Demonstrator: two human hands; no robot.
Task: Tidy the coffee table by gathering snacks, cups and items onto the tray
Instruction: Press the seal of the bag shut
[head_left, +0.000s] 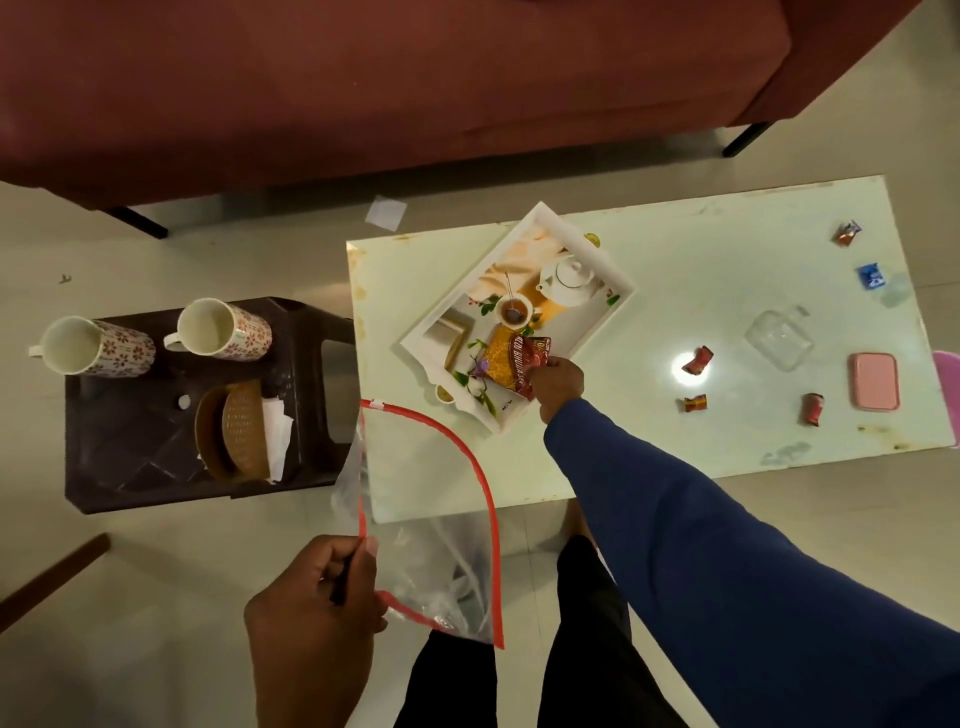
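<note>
A pale glossy table (675, 322) stands on a tiled floor (156, 597) before a maroon sofa (363, 78), bearing a white tray (613, 306) and scattered wrappers (697, 359). The right hand (556, 387) pinches a snack packet (511, 361) lying on the tray; the left hand (317, 597) grips a clear bag (431, 519). Two mugs (223, 330) lie on a dark stool (130, 457) beside the table.

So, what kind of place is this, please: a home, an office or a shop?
Most likely a home living room. A dark red sofa stands behind a low white coffee table on a tiled floor, and two flowered mugs lie on a brown plastic stool beside it.
</note>
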